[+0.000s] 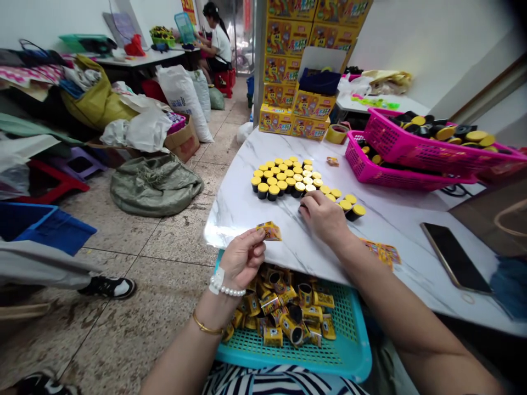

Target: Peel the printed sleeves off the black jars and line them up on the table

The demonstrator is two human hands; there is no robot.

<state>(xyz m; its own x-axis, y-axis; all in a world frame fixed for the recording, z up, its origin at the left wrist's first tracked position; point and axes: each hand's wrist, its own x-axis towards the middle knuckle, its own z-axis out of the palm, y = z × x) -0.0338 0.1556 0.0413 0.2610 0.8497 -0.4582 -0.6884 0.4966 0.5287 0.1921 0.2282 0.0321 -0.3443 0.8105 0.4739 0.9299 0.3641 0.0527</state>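
My left hand [242, 255] is closed on a small yellow printed label [270, 231], pinched between thumb and fingertips near the table's front edge. Across the marble-patterned table, my right hand [323, 216] reaches to the near side of a cluster of small black cups with yellow lids [281, 176]. Its fingers are bent together at the cluster's edge; what they grip, if anything, is hidden. On my lap below the table edge sits a turquoise basket [358, 345] holding many cups wrapped in yellow labels [290, 328]. More printed labels [385, 253] lie under my right forearm.
Pink baskets [411, 148] with black and yellow pieces stand at the table's right. A phone [455, 257] lies at the right front. Stacked yellow boxes [288, 68] and a tape roll [336, 134] are at the back. Another person [220, 44] sits at a far table.
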